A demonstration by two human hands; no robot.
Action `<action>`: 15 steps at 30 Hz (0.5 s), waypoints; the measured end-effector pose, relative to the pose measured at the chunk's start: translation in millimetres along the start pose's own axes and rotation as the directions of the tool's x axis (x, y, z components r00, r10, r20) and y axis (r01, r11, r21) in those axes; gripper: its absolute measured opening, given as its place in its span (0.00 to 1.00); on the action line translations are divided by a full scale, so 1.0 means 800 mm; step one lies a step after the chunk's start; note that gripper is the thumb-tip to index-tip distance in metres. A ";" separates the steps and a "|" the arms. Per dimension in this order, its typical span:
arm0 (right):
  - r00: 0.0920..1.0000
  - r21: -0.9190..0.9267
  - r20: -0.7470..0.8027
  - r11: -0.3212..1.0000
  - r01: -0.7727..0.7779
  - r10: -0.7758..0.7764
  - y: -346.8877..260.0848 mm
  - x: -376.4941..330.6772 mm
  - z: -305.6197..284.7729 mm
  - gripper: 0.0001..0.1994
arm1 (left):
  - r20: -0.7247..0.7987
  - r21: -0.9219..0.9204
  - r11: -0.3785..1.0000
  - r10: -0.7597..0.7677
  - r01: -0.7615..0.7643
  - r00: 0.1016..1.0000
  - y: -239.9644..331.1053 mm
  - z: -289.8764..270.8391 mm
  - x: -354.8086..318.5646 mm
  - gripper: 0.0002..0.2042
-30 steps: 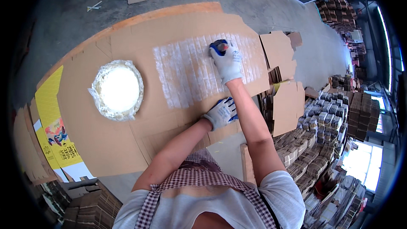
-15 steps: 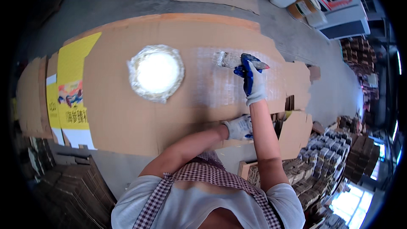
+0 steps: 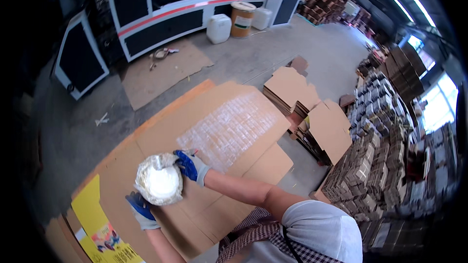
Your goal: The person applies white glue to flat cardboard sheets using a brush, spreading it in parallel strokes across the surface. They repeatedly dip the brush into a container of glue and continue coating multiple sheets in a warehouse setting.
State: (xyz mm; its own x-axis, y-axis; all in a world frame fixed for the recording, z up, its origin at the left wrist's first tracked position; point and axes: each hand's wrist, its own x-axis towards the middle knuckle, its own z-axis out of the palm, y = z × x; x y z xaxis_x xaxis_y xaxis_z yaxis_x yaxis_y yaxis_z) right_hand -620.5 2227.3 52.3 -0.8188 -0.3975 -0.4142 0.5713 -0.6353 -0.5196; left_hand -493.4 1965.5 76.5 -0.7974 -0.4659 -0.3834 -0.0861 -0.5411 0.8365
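A round tub (image 3: 140, 177) wrapped in crumpled clear plastic holds white paste (image 3: 164, 185). It sits on a flat brown cardboard sheet (image 3: 161, 131). My right hand (image 3: 193, 166), in a white glove with blue palm and fingers, is closed round a flat brush (image 3: 167, 159) at the tub's far right rim. The bristle end lies over the rim and paste; a small reddish handle tip shows beyond the fingers. My left hand (image 3: 142, 211), gloved the same way, is at the tub's near left side, fingers spread along it. Whitish streaks (image 3: 229, 129) cover the sheet's right part.
A yellow printed panel (image 3: 92, 209) lies on the left. Cardboard stacks (image 3: 329, 129) stand right of the table, with bundled stacks (image 3: 360, 165) beyond. Across the floor are a large machine (image 3: 165, 31), a white jug (image 3: 219, 29) and a brown drum (image 3: 242, 19).
My right hand has carried the brush from the streaked patch left to the tub. My left hand has moved from the table's near edge to the tub's side. The view has turned and shifted.
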 end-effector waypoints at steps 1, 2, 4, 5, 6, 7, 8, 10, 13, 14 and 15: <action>1.000 0.058 0.000 0.998 -0.017 0.017 0.003 -0.009 0.025 0.18 | 0.163 -0.090 0.983 -0.143 0.159 0.976 0.022 -0.008 0.015 0.31; 0.999 0.111 -0.004 0.993 -0.031 0.032 0.003 -0.022 0.051 0.18 | 0.456 -0.158 0.955 -0.155 0.251 0.877 0.034 -0.010 0.020 0.35; 1.000 0.127 0.012 0.992 -0.013 0.011 -0.001 -0.026 0.061 0.16 | 0.392 -0.134 0.969 -0.141 0.208 0.909 0.024 -0.023 0.043 0.37; 0.996 0.079 0.067 0.996 0.046 -0.051 -0.002 -0.026 0.040 0.15 | 0.376 -0.115 0.972 -0.148 0.205 0.915 0.012 -0.013 0.051 0.37; 0.989 0.032 0.096 0.994 0.109 -0.112 -0.003 -0.033 0.006 0.15 | 0.381 -0.167 0.924 -0.262 0.345 0.887 0.001 0.010 0.036 0.37; 0.981 0.082 0.117 0.986 0.145 -0.154 -0.003 -0.039 -0.015 0.15 | 0.347 -0.146 0.917 -0.305 0.372 0.887 -0.006 0.023 0.025 0.37; 0.970 0.133 0.139 0.975 0.180 -0.198 -0.003 -0.046 -0.034 0.15 | 0.386 -0.118 0.927 -0.289 0.357 0.876 -0.012 0.041 0.010 0.37; 0.933 0.140 0.280 0.971 0.193 -0.226 -0.024 -0.086 -0.032 0.14 | 0.456 -0.130 0.932 -0.247 0.339 0.855 0.008 0.052 -0.024 0.36; 0.975 0.226 0.126 0.962 0.151 -0.182 -0.083 -0.190 -0.058 0.15 | 0.535 -0.002 0.969 -0.207 0.247 0.819 0.010 0.121 -0.115 0.37; 0.969 0.213 0.062 0.952 0.220 -0.238 -0.100 -0.227 -0.077 0.17 | 0.642 0.007 0.975 -0.174 0.221 0.747 -0.001 0.154 -0.146 0.35; 0.958 0.193 0.010 0.941 0.278 -0.285 -0.116 -0.264 -0.099 0.19 | 0.659 0.062 0.980 -0.181 0.187 0.730 -0.016 0.181 -0.174 0.35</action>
State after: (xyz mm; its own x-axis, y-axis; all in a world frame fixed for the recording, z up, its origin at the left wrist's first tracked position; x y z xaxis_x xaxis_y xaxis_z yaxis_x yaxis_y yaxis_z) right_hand -496.0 2422.0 128.8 -0.9482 -0.2062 -0.2416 0.2989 -0.8364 -0.4595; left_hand -467.7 2138.5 175.3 -0.9602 0.2189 -0.1737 -0.2707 -0.5746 0.7724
